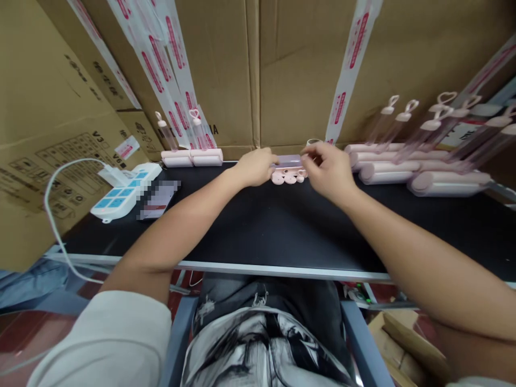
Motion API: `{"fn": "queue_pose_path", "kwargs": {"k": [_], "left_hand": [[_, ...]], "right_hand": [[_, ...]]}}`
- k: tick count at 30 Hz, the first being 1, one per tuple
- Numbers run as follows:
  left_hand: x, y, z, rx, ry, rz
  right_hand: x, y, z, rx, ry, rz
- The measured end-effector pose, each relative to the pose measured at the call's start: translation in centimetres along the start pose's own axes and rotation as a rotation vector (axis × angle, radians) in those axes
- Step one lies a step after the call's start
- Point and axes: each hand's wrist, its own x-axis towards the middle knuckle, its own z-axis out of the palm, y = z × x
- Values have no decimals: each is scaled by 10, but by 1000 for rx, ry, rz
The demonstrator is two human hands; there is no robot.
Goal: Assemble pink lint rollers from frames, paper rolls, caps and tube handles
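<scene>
Both my hands meet at the far middle of the black tabletop [258,226] on a small pink part [288,167] with round knobs along its lower edge. My left hand [255,167] is closed around its left end. My right hand [328,169] pinches its right end with curled fingers. The part rests on or just above the table surface; I cannot tell which.
Finished pink rollers with clear heart-topped handles [419,161] lie in a row at the far right. Two more [191,153] stand at the far left. A white and blue power strip [123,193] and a phone [158,200] lie on the left. Cardboard boxes [298,70] wall the back.
</scene>
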Motion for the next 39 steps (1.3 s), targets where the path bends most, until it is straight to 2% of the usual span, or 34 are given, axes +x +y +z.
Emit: {"fn": "queue_pose_path", "kwargs": {"k": [2,3,8,12,15,18,20,21,25,27,29,31,33,39], "left_hand": [[11,12,7,1,-33,19],[16,17,9,2,-43,30],[43,36,21,-46,-45,27],[58,52,37,-111,24,10],[60,66,46,-123,46,11],[49,74,43,-164,58,13],[33,72,36,-234,74,19],[22,68,32,-283,76,32],[-33,38,20,-779,152,10],[-58,19,16,-969,135,-17],[-76,3,15,-1071,188,-37],[-84,-9,13,-1129,242,-42],[-86,-17,12,-1164,267,-31],[-83,-23,9,-1217,343,-50]], "right_hand": [[14,26,-3,-73,110,60],[19,38,-2,-106,121,93],[28,76,9,-173,87,205],[27,82,15,-124,99,233],[27,81,15,-81,90,256],[28,80,14,-59,72,272],[30,79,12,-57,80,276],[31,76,9,-55,92,278],[32,50,-5,65,176,236],[26,27,-11,253,182,223],[15,0,-13,524,91,277],[3,-23,-12,732,-9,322],[-6,-38,-10,828,-33,329],[-11,-42,-10,909,131,294]]}}
